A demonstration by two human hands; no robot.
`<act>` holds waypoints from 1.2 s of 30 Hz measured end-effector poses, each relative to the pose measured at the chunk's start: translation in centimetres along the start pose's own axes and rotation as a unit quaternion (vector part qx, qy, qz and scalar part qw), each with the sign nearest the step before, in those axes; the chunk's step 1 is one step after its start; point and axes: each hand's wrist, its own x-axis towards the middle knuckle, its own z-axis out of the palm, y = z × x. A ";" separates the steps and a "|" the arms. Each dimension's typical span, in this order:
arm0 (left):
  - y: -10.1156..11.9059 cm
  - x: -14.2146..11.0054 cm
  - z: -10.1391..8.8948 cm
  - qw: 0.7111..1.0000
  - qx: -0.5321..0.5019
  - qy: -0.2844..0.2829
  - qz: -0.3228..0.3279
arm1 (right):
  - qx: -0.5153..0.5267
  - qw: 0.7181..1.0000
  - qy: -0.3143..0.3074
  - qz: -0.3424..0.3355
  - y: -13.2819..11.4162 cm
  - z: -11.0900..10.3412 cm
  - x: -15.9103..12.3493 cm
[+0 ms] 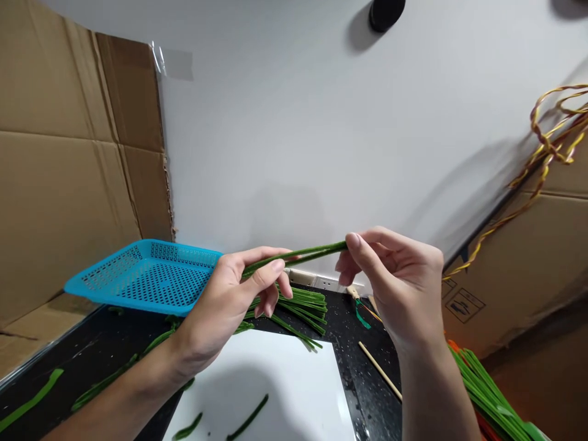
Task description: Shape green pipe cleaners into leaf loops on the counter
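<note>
A green pipe cleaner (pixel 312 250), seemingly doubled into two strands, stretches between my hands above the table. My left hand (pixel 229 300) closes on its left part with thumb and forefinger, the other fingers curled loosely. At the right end, my right hand (pixel 395 278) pinches it between thumb and fingers. Behind and below my left hand lies a bundle of green pipe cleaners (pixel 305 309), partly hidden by that hand. On a white sheet (pixel 294 380) beneath rest a short dark green piece (pixel 248 418) and a curved one (pixel 188 427).
A blue perforated basket (pixel 142 301) stands at the left by a cardboard sheet (pixel 64 184). On the black table (pixel 367 392) lie a wooden stick (pixel 380 371) and a wooden-handled tool (pixel 353 292). More green stems (pixel 491 389) are at right, below a twisted cord (pixel 542 174).
</note>
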 end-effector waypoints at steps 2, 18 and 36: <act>0.4 -0.2 0.1 1.000 -0.010 0.013 0.003 | -0.004 1.000 0.002 0.005 0.0 -0.1 0.0; 0.8 -0.8 0.7 0.999 0.031 -0.012 0.003 | 0.111 0.991 -0.033 0.061 -0.1 0.0 0.2; 1.0 -0.3 0.3 0.903 0.316 0.239 0.165 | -0.123 0.951 -0.264 0.105 0.3 0.1 -0.2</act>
